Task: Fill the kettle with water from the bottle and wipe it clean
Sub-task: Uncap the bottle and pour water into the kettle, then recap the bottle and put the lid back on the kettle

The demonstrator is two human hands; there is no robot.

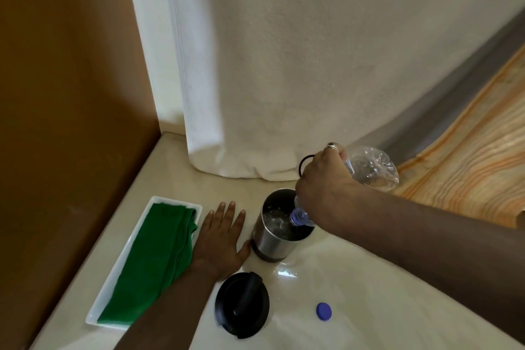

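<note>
Five fingers of the right hand (324, 190) are wrapped tight round the clear plastic bottle (369, 169), which is tipped steeply so its neck points down below the knuckles into the mouth of the steel kettle (277, 231). A ring (331, 146) sits on one finger at the top of that grip. Inside the kettle, just under the bottle's neck, water is churning and catching the light; some water lies in the raised end of the bottle beyond the fingers.

The left hand (220, 239) lies flat on the counter with its fingers spread apart, gripping nothing, the thumb touching the kettle's lower wall. Just outside its little finger is a white rectangular tray (118, 267) holding a folded green cloth (154, 258); the edge of the palm rests over the cloth.

Nearer the person than the left wrist lies the kettle's black lid (242, 305), off the kettle. Beside it, below the right forearm, is the bottle's blue cap (324, 311). A small puddle (285, 271) shines between the lid and the kettle's base.

All of it stands on a pale cream counter (355, 293). Past the right knuckles a black cord (303, 163) loops, and behind that hangs a white towel (284, 65). A brown wooden panel (62, 79) closes the left side; a wood-grain surface (468, 150) runs off right.
</note>
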